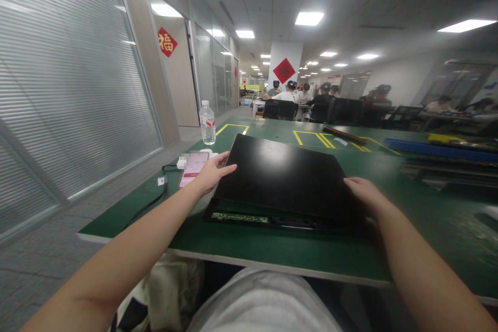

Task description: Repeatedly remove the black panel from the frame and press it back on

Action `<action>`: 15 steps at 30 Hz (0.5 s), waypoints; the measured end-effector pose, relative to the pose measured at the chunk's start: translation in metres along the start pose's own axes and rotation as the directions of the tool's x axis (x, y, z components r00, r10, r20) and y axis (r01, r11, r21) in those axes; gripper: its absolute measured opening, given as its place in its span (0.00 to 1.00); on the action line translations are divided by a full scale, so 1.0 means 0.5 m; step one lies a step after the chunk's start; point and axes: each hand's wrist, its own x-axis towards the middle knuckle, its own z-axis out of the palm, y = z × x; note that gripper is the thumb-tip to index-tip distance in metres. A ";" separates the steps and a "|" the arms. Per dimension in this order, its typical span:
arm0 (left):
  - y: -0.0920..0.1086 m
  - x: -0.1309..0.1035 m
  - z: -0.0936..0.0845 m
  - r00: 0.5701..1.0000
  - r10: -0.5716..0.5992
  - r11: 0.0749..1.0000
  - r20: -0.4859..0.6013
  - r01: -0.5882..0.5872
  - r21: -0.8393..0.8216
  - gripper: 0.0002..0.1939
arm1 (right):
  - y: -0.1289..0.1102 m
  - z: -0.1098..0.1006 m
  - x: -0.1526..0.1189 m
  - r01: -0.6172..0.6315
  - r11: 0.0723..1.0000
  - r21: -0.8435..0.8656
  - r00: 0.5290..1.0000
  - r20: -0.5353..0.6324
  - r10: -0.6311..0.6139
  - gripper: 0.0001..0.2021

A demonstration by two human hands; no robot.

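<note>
A flat black display panel (284,171) is held at a tilt between both my hands, over a dark frame (307,223) lying on the table. My left hand (213,172) grips the panel's left edge, thumb on top and fingers underneath. On the opposite edge, my right hand (363,194) holds on with its thumb over the rim; its other fingers are mostly hidden. A narrow green circuit board (240,217) shows along the frame's near left side. The panel covers most of the frame.
A water bottle (207,123) and a phone (194,167) stand and lie left on the green table (249,244), with a black cable (151,202). Yellow tape marks the far side. A dark strip (344,135) and blurred long blue parts (439,149) lie right. People sit farther back.
</note>
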 end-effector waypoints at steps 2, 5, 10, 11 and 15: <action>-0.006 0.006 -0.003 1.000 0.006 1.000 -0.007 -0.006 0.003 0.39 | -0.002 -0.001 -0.001 -0.052 0.995 0.083 0.999 0.000 0.052 0.13; -0.012 0.010 -0.007 0.999 0.015 1.000 -0.036 -0.015 0.002 0.38 | -0.009 -0.006 -0.002 -0.107 0.972 0.208 0.994 -0.013 0.112 0.11; -0.013 0.003 -0.005 0.991 0.112 0.994 -0.068 -0.112 0.007 0.36 | -0.030 -0.014 -0.011 -0.120 0.918 0.378 0.990 -0.026 0.140 0.19; -0.012 0.000 -0.003 0.989 0.130 0.992 -0.071 -0.130 0.003 0.36 | -0.036 -0.016 -0.015 -0.113 0.903 0.415 0.990 -0.030 0.138 0.20; -0.013 -0.007 0.005 0.986 0.145 0.989 -0.081 -0.146 -0.007 0.37 | -0.059 -0.039 -0.036 -0.140 0.760 0.635 0.986 0.017 0.167 0.30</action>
